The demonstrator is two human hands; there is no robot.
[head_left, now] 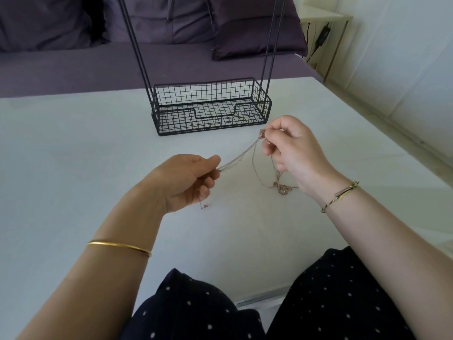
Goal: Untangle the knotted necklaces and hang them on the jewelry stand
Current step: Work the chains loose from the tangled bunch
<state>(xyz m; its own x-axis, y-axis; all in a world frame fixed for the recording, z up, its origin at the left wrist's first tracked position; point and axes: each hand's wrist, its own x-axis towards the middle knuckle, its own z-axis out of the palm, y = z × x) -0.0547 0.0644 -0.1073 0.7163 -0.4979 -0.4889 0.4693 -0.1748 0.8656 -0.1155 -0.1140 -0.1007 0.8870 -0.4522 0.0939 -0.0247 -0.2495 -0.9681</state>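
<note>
Head view, looking down over a white table [73, 143] at two bare forearms. The necklaces [235, 158], thin rose-gold chains, are held in the air between both hands, a little above the tabletop and in front of the jewelry stand [267, 104].

The left hand [188, 180] is lower and nearer the viewer. Its thumb and curled fingers pinch a pair of strands, and a short tail ending in a clasp [204, 206] hangs below the palm. From that pinch the strands run taut, up and to the right, to the right hand [291, 148], so the chain's long axis slants from lower left to upper right.

The right hand is higher and nearer the stand. Its fingertips are closed tightly on a small knot [262, 134] of bunched chain. Loose loops drop from there to a second small tangle [282, 188] lying on the table beside the right wrist.

The stand is a black wire basket with thin uprights [137, 45] rising out of the frame, so its hanging bars are not visible. Nothing hangs on what shows.

By the look of it, untangling is under way, and the knot at the right fingertips is the point to work loose.

A gold bangle [120, 246] circles the left forearm, and a thread bracelet [340, 196] the right wrist.
</note>
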